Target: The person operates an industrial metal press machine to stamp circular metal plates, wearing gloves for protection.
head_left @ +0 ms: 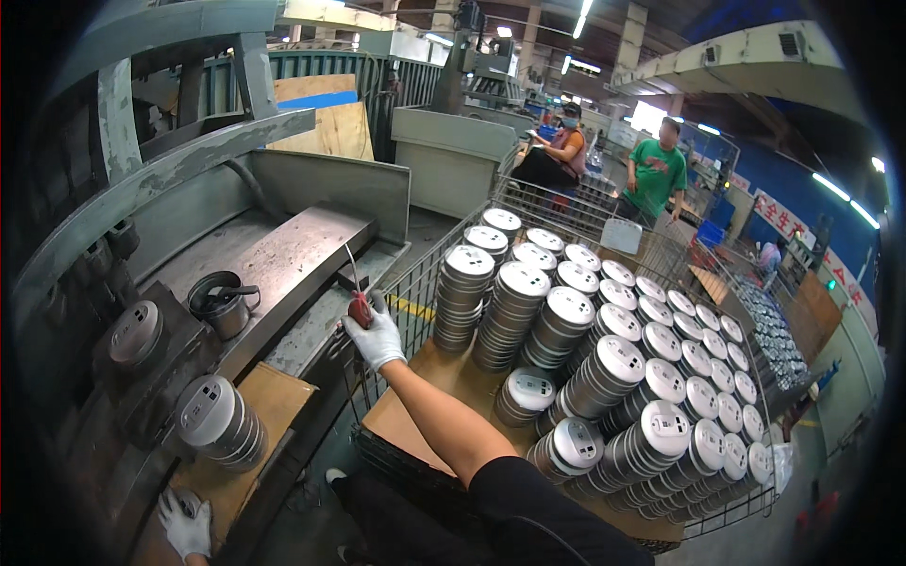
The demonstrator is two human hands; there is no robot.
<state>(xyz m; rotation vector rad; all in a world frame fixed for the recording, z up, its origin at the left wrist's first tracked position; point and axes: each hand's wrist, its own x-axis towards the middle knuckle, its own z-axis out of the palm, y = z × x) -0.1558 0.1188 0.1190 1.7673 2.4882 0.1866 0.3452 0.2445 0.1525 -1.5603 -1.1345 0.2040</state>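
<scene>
My right hand (377,338), in a white glove, is closed around the red handle of a thin metal-rod tool (359,309); the rod points up and away. It is over the gap between the machine bench and the wire cage. At the lower left my gloved left hand (187,530) has its fingers around a round metal part (188,504), mostly covered by the hand. Just beyond it, a stack of round metal cups (223,422) stands on a brown cardboard sheet (274,391). One more round metal part (135,332) sits in the machine's dark fixture.
A wire cage (415,283) on my right holds many stacks of metal cups (571,307) on cardboard. On the bench are a metal mug (225,307) with a dark-handled tool and a long steel block (302,250). Two people (563,156) are beyond the cage.
</scene>
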